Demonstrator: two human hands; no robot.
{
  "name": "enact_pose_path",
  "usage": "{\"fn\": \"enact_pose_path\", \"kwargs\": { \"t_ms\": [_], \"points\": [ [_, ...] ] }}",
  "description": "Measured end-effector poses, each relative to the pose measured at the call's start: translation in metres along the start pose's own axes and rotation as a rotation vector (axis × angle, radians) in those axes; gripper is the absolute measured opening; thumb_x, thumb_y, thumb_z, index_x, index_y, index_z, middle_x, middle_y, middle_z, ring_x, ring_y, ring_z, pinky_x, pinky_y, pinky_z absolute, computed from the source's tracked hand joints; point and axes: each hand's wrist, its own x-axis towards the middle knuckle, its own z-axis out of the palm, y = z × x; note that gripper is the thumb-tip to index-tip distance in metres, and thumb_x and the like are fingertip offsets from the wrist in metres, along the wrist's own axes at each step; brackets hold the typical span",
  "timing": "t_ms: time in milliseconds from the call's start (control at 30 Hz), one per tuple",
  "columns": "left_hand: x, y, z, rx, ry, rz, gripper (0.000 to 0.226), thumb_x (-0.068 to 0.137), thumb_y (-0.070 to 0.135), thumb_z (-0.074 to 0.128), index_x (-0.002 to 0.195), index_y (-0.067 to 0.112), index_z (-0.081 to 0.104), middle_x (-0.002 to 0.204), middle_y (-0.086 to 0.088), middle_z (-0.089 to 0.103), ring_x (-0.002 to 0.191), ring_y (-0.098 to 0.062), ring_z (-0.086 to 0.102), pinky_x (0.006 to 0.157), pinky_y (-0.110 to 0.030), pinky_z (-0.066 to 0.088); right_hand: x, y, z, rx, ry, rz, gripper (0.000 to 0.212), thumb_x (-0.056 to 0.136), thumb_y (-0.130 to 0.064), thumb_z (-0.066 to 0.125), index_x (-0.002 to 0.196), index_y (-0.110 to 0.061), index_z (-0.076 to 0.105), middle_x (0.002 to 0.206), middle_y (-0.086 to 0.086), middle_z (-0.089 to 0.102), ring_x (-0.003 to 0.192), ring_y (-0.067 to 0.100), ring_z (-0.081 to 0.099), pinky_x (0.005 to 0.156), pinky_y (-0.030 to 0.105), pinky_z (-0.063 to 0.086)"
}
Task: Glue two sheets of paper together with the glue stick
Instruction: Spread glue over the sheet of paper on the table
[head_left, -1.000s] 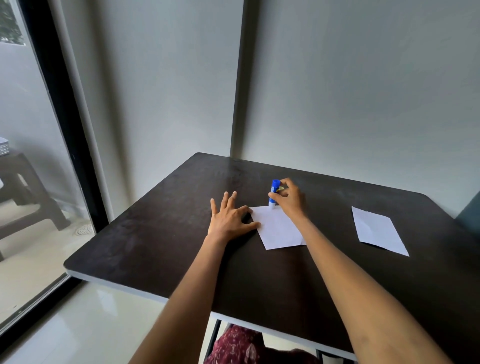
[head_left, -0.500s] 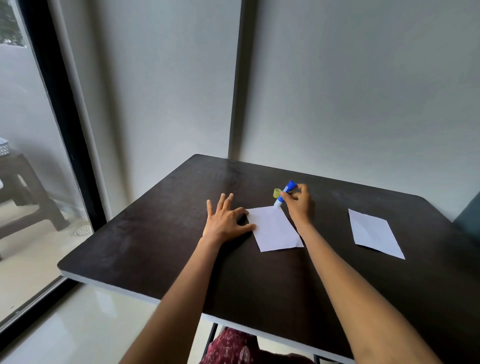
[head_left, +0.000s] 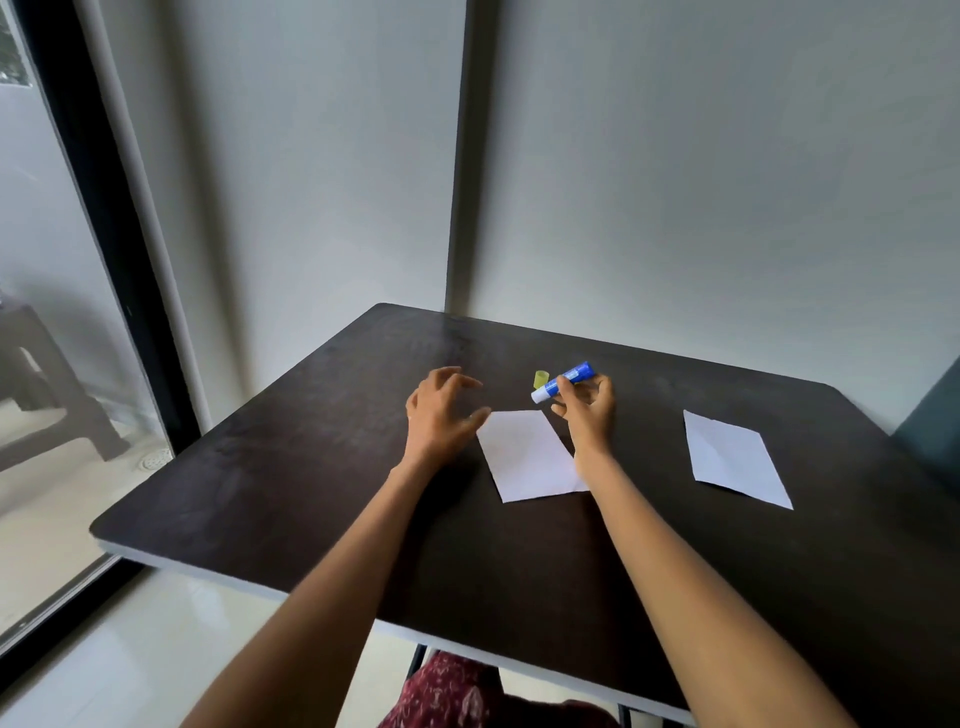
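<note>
Dark brown and matte, the worktop (head_left: 260, 483) carries two white sheets of paper and a small yellow-green cap. No container stands on it.

The near sheet (head_left: 527, 454) lies flat between the two forearms, turned a little so that one corner points toward the far edge. The right wrist covers part of its right edge. The second sheet (head_left: 735, 460) lies flat well apart to the right, touched by neither hand.

The right hand (head_left: 587, 410) is raised just beyond the far right corner of the near sheet. Its fingers and thumb are curled round the glue stick (head_left: 563, 382), gripping the blue barrel. The stick is tilted, its blue end up and to the right, its white uncapped end down and to the left, clear of the paper. The cap (head_left: 541, 378) sits on the worktop just beside that white end, to its left; whether they touch cannot be told.

The left hand (head_left: 441, 410) is lifted above the worktop just left of the near sheet, fingers spread and loosely bent, grasping nothing. Its thumb tip is close to the sheet's far left corner; contact cannot be told.

A pale wall rises behind the worktop. A dark-framed glass door stands to the left, and a dark stool (head_left: 47, 384) shows through it.
</note>
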Motion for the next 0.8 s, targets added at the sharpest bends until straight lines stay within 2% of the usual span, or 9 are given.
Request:
{"fn": "enact_pose_path", "kwargs": {
  "t_ms": [67,133,233,300,367,433,500,667,800],
  "points": [
    [0.002,0.010,0.010,0.188,-0.155,0.191,0.041,0.082,0.036,0.066,0.121,0.027,0.061,0.134,0.001,0.048,0.127,-0.020,0.041,0.104,-0.034,0.021,0.007,-0.002,0.000,-0.017,0.019,-0.012,0.022,0.086,-0.012,0.065,0.102,-0.012,0.050,0.100,0.007,0.062,0.089,0.021,0.064,0.069,0.025,0.053],
    [0.005,0.024,0.019,0.363,-0.353,0.326,0.048,0.084,0.044,0.060,0.130,0.029,0.054,0.134,0.003,0.048,0.127,-0.020,0.041,0.103,-0.035,0.020,0.015,-0.004,-0.002,-0.098,0.031,-0.041,0.022,0.084,-0.012,0.066,0.100,-0.015,0.052,0.096,0.004,0.063,0.087,0.019,0.063,0.075,0.031,0.053],
    [0.009,0.034,0.031,0.586,-0.445,0.450,0.052,0.088,0.054,0.051,0.131,0.027,0.053,0.135,0.000,0.047,0.126,-0.022,0.039,0.106,-0.041,0.019,0.024,-0.003,-0.006,-0.229,-0.006,-0.074,0.024,0.080,-0.014,0.069,0.101,-0.015,0.058,0.090,0.000,0.067,0.081,0.013,0.063,0.077,0.030,0.050],
    [0.012,0.035,0.033,0.656,-0.456,0.422,0.052,0.087,0.061,0.047,0.130,0.032,0.054,0.138,-0.002,0.043,0.129,-0.022,0.034,0.109,-0.043,0.015,0.026,-0.003,-0.006,-0.247,-0.055,-0.080,0.023,0.077,-0.014,0.072,0.095,-0.019,0.059,0.080,-0.009,0.069,0.075,0.008,0.065,0.075,0.029,0.051],
    [0.013,0.034,0.033,0.657,-0.504,0.335,0.056,0.084,0.066,0.046,0.131,0.038,0.051,0.147,-0.005,0.033,0.138,-0.023,0.024,0.113,-0.049,0.007,0.027,-0.005,-0.004,-0.299,-0.086,-0.100,0.023,0.074,-0.017,0.074,0.086,-0.028,0.058,0.073,-0.017,0.066,0.075,0.010,0.067,0.070,0.027,0.051],
    [0.013,0.033,0.032,0.612,-0.551,0.251,0.059,0.081,0.070,0.046,0.133,0.042,0.048,0.157,-0.008,0.017,0.147,-0.026,0.005,0.114,-0.058,-0.009,0.028,-0.006,-0.003,-0.361,-0.104,-0.122,0.023,0.073,-0.019,0.074,0.083,-0.031,0.056,0.076,-0.010,0.070,0.079,0.016,0.068,0.071,0.029,0.051],
    [0.012,0.033,0.032,0.585,-0.569,0.199,0.061,0.079,0.072,0.047,0.133,0.044,0.047,0.161,-0.009,0.006,0.149,-0.028,-0.008,0.110,-0.060,-0.018,0.029,-0.006,-0.002,-0.426,-0.121,-0.141,0.023,0.072,-0.022,0.074,0.085,-0.029,0.057,0.086,-0.002,0.073,0.083,0.018,0.069,0.076,0.034,0.053],
    [0.012,0.033,0.033,0.556,-0.580,0.118,0.064,0.075,0.075,0.050,0.132,0.047,0.046,0.161,-0.009,-0.003,0.147,-0.029,-0.017,0.107,-0.060,-0.022,0.029,-0.005,0.000,-0.575,-0.148,-0.179,0.022,0.073,-0.023,0.075,0.091,-0.023,0.062,0.093,0.000,0.075,0.087,0.019,0.070,0.079,0.038,0.055],
    [0.012,0.034,0.034,0.556,-0.579,0.073,0.065,0.073,0.076,0.050,0.132,0.049,0.045,0.161,-0.010,-0.003,0.147,-0.030,-0.016,0.108,-0.061,-0.021,0.024,-0.006,-0.003,-0.644,-0.156,-0.176,0.026,0.071,-0.024,0.077,0.094,-0.023,0.064,0.093,-0.002,0.075,0.087,0.019,0.069,0.076,0.035,0.055]
  ]
}}
